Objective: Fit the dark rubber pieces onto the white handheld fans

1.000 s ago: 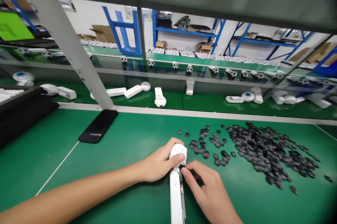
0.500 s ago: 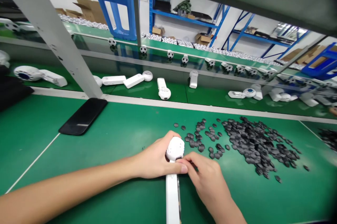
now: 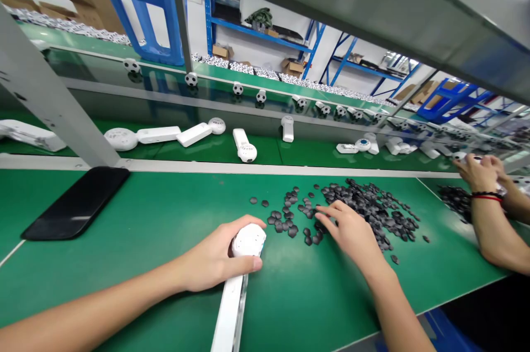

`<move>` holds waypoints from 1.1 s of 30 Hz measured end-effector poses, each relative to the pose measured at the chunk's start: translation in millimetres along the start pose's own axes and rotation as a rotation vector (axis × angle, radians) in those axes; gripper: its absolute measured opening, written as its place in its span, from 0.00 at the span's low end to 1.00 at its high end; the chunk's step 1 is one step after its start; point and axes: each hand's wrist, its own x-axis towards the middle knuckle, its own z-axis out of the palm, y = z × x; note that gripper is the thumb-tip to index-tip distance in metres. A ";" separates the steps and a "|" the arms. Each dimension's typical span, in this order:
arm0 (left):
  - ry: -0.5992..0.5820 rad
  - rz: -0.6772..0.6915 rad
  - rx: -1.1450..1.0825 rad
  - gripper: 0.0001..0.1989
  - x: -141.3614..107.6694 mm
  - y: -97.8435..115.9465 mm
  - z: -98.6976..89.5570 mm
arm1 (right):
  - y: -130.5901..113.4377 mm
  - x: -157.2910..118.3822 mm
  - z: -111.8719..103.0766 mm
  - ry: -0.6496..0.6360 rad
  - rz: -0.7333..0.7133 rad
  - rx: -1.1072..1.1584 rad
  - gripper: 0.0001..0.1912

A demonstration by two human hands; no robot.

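Note:
My left hand (image 3: 219,255) is wrapped round the round white head (image 3: 249,240) of a device whose long white handle (image 3: 229,313) points toward me. My right hand (image 3: 351,233) is over the near left part of a pile of small black pieces (image 3: 364,197), thumb and forefinger apart at its edge. No piece can be made out between those fingertips. Several loose black pieces (image 3: 278,220) lie between the two hands on the green table (image 3: 165,219).
A black phone (image 3: 78,203) lies at the left by a slanted metal post (image 3: 53,87). Beyond a white rail (image 3: 232,166), several white devices (image 3: 244,146) lie on a green belt. A person's hands (image 3: 482,175) work at the far right near another black pile (image 3: 455,197).
My right hand has left the white device and moved right to the black pieces. My left hand still holds the device, now further left in view. Another person's arms have come into view.

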 end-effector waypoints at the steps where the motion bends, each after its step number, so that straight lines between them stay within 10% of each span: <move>1: 0.004 -0.017 -0.017 0.30 0.3 -0.5 -0.5 | 1.1 1.3 1.9 -0.002 -0.022 -0.028 0.19; 10: 0.215 0.027 -0.426 0.33 -0.9 6.3 9.1 | -17.2 15.8 -0.1 0.087 -0.020 -0.004 0.16; 13: 0.216 0.053 -0.453 0.35 -11.8 14.3 15.4 | -53.3 2.4 -17.3 0.159 0.014 0.358 0.12; 21: 0.401 0.300 0.172 0.31 -36.1 28.6 26.8 | -175.3 -38.3 -44.3 -0.167 0.256 1.439 0.12; 27: 0.386 0.507 0.270 0.40 -34.0 25.7 28.4 | -182.1 -40.3 -31.2 0.106 0.163 1.215 0.09; 33: 0.454 0.459 0.166 0.33 -19.9 19.5 32.1 | -179.9 -36.3 -31.1 0.085 0.196 1.100 0.11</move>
